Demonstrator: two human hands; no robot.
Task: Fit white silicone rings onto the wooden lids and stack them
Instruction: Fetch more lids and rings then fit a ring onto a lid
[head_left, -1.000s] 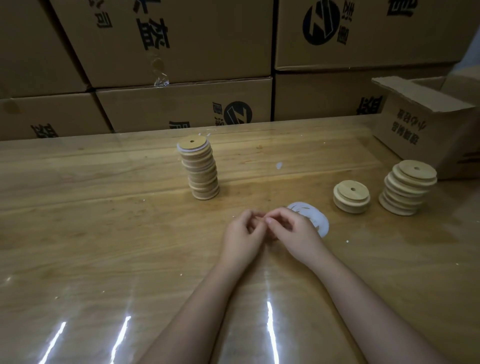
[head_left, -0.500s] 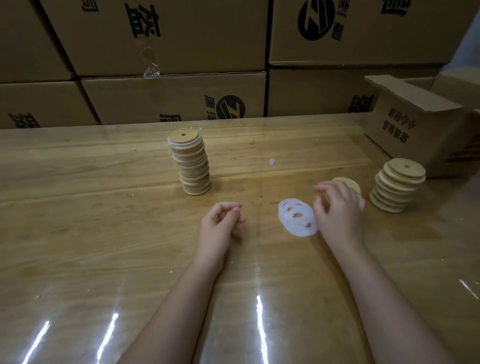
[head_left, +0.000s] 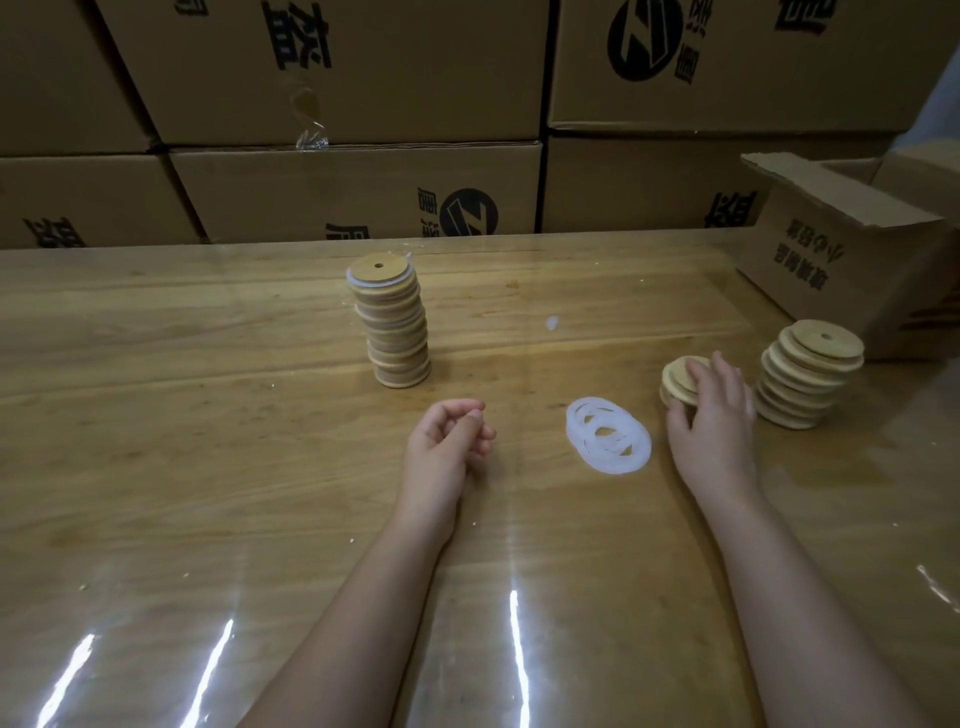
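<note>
Both forearms bare, entering from the bottom edge and converging slightly toward the hands. Left hand (head_left: 449, 441) sits centre, resting on its little-finger side, palm turned inward to the right; fingers loosely curled, thumb tip near the index, nothing visible inside. Right hand (head_left: 717, 415) is further forward and off to the right, well apart from the left, palm down, wrist roughly straight. Its fingers spread over the top of a lid (head_left: 678, 379), thumb hooked at the lid's near edge, so it grips the lid, which sits tilted under the hand. Right fingertips slightly blurred. Hands don't touch each other.
</note>
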